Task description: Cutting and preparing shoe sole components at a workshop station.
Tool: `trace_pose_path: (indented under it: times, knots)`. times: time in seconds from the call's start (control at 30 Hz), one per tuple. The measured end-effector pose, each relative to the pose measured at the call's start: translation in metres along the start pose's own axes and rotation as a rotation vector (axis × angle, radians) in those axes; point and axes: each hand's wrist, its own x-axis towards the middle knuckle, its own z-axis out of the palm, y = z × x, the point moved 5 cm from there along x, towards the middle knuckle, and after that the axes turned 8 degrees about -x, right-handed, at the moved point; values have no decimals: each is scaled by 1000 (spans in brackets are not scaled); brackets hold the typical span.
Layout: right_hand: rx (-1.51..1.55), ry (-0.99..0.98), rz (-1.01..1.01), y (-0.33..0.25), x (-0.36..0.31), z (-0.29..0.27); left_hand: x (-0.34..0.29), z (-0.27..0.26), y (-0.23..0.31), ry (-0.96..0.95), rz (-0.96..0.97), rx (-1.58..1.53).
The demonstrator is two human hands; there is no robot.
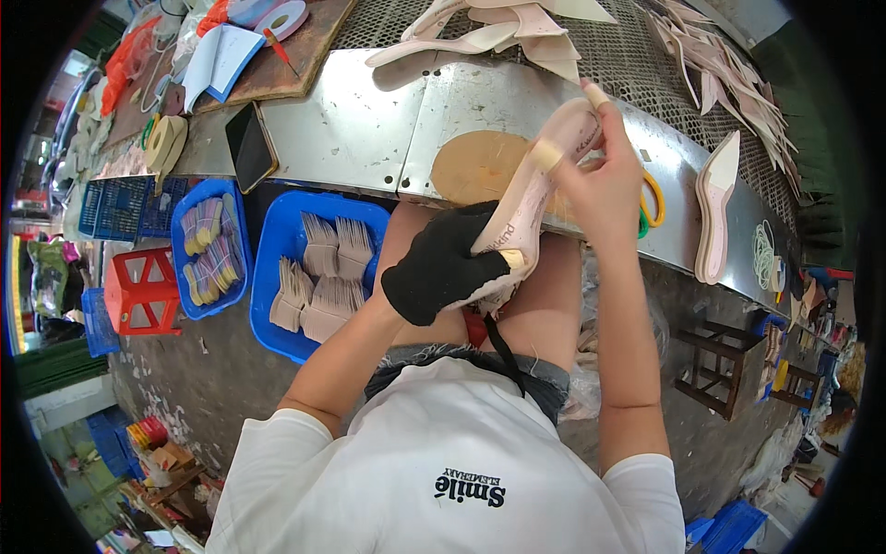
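Observation:
A pale pink shoe insole [526,201] with dark print is held over my lap, at the front edge of the metal-rimmed bench. My left hand [441,270], in a black glove with a taped thumb tip, is closed around its lower end. My right hand [602,175] is bare, with pale tape on the thumb and a fingertip. It grips the upper end between thumb and fingers. Behind the insole lies a brown oval pad [475,168]. Scissors with orange and green handles [654,198] rest just right of my right hand.
Loose insoles [540,42] lie on the mesh belt [628,42], with a heap [729,78] farther right. A stack of insoles [714,210] sits on the metal edge. A phone [250,148] lies left. Two blue bins [377,218] hold bundled pieces. A red stool [143,291] stands beyond them.

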Motion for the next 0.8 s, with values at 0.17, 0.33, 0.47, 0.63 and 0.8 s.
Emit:
trace_pose_path:
  times: [0.17,0.33,0.47,0.63,0.8]
  knots:
    - [280,-8,356,53,8,-3,4,-9,-17,-63,-65,-269]
    - [-326,-83,-655,-7,-26,-10,24,-6,-24,-93,-57,-712]
    - [-156,-152,20,53,-23,-44,23,4,-3,-275,-202,-1153]
    - [-632,111,367,149,-29,-152,18,-18,-8,-117,127,-596]
    - [-1014,-19,356,170,-27,-165,20,-18,-23,-196,-25,-770]
